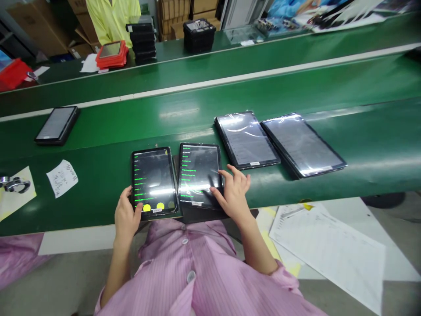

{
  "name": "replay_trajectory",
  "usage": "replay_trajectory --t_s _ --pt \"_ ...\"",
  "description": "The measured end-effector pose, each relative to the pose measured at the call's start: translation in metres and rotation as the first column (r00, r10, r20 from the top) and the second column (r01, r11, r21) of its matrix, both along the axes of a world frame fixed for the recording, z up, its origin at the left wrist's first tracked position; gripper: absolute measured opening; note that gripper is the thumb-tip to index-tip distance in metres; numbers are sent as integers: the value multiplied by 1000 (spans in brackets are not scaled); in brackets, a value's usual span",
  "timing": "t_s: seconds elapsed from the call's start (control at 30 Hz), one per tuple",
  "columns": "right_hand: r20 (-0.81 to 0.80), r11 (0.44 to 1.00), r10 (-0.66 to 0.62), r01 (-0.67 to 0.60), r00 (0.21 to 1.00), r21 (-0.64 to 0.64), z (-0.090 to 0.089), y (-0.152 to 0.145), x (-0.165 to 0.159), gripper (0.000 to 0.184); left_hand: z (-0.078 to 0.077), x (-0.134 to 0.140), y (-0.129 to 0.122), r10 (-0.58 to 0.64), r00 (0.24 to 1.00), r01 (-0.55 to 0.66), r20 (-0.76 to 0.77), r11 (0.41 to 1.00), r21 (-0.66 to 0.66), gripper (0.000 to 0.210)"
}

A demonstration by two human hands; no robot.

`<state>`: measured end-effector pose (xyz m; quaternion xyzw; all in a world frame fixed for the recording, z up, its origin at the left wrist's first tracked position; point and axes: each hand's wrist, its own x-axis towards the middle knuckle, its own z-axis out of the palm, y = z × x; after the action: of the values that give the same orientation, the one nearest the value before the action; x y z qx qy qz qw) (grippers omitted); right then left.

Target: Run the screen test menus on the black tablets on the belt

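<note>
Two black tablets with lit green text lists lie side by side at the near edge of the green bench. My left hand [127, 215] grips the lower left side of the left tablet [154, 175], thumb over the screen edge and fingers along the side. Yellow dots glow at the bottom of that screen. Over the right side of the right tablet [197, 175] is my right hand [234, 191], its fingers apart and thumb and index fingertip at the glass. A dark flat thing [200, 215] shows beneath the right tablet.
To the right lie two stacks of tablets [246, 138] [304, 145]. Another tablet [56, 125] sits far left, near a handwritten note [62, 177]. Beyond stand red cases [112, 55], black stacks [141, 41] and a person in yellow [113, 17]. Printed sheets [325, 245] lie below, right.
</note>
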<state>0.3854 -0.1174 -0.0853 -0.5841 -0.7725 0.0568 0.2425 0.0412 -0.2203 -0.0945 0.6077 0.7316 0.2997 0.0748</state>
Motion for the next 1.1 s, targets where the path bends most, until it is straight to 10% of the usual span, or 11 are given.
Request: replay_trajectory --t_s 0.63,0.9,1.1 --pt "-119 999 44 -46 992 -13 2 4 2 53 8 -17 -2 -56 944 86 325 993 -81 71" --pt "-78 991 120 -124 990 -45 4 4 -6 48 19 -20 14 -95 976 135 196 969 -205 75" --pt "-87 990 137 -140 987 -34 6 2 -10 47 29 -10 46 -75 992 72 -104 997 -30 17"
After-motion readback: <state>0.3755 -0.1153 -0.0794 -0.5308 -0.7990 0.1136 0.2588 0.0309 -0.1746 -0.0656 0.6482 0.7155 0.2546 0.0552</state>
